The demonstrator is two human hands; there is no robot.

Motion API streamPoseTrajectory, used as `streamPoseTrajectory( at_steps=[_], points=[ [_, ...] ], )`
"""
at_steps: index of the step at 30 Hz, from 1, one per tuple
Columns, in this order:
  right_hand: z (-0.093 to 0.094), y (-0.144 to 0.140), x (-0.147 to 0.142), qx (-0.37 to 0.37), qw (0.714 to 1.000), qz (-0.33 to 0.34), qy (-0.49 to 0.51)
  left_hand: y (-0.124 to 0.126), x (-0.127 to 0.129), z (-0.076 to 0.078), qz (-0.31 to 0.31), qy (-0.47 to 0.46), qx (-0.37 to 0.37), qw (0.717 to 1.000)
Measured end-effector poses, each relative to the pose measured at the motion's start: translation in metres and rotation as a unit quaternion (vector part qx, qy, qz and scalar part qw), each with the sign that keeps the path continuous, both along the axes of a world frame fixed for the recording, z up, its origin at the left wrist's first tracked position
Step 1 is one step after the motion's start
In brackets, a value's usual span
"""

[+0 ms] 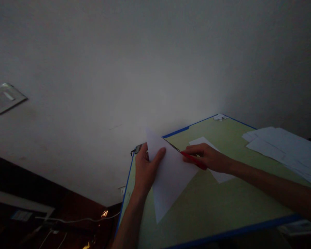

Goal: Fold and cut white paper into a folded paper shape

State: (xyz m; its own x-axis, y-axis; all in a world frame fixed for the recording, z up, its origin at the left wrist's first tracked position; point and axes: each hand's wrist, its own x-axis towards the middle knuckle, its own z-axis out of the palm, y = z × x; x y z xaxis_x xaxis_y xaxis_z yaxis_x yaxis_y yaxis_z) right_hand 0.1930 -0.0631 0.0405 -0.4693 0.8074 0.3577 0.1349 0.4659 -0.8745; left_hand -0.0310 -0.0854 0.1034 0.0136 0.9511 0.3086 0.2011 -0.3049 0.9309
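the left hand (145, 171) grips a white paper (169, 176), folded to a triangle, with the thumb on its near face and the fingers behind its left edge. the paper is held tilted above the near left part of the surface (197, 211), one point up against the wall (119, 69) and one point down toward the near edge. the right hand (209, 157) is closed on the red handle of the scissors (189, 156). the dark blades run up and left from the handle along the upper right edge of the paper, touching it; whether the blades are parted cannot be told in the dim light. the surface is pale green with a blue border. a second white sheet (219, 174) lies flat on it, partly under the right hand and wrist. a loose stack of white sheets (282, 145) lies at the right, well apart from both hands. small white scraps (220, 117) lie at the far corner, beside the wall. a dark small object (137, 149) sits at the far left corner, just beside the left hand; what it is cannot be told. a switch plate (5, 98) is set in the wall at far left. a white cable (75, 220) runs below the surface at the left.
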Motion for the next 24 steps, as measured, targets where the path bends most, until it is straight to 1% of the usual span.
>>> streamPoseTrajectory(
  at_steps=[6, 13, 19, 24],
  points=[
    [0.0005, -0.0014, -0.0009, -0.007, 1.0, 0.007, 0.008, 0.0006, -0.0013, -0.0009, 0.001, 0.002, -0.007, 1.0],
    [0.0026, -0.0039, -0.0018, -0.036, 0.999, 0.019, 0.03, 0.0018, -0.0025, -0.0018, 0.001, 0.006, -0.004, 1.0],
    [0.0021, -0.0037, -0.0025, -0.043, 0.998, 0.018, 0.038, 0.0005, -0.0011, -0.0005, -0.001, 0.004, -0.006, 1.0],
    [0.0032, -0.0046, -0.0027, -0.051, 0.998, 0.016, 0.038, 0.0004, -0.0012, 0.0, 0.009, 0.014, -0.004, 1.0]
  ],
)
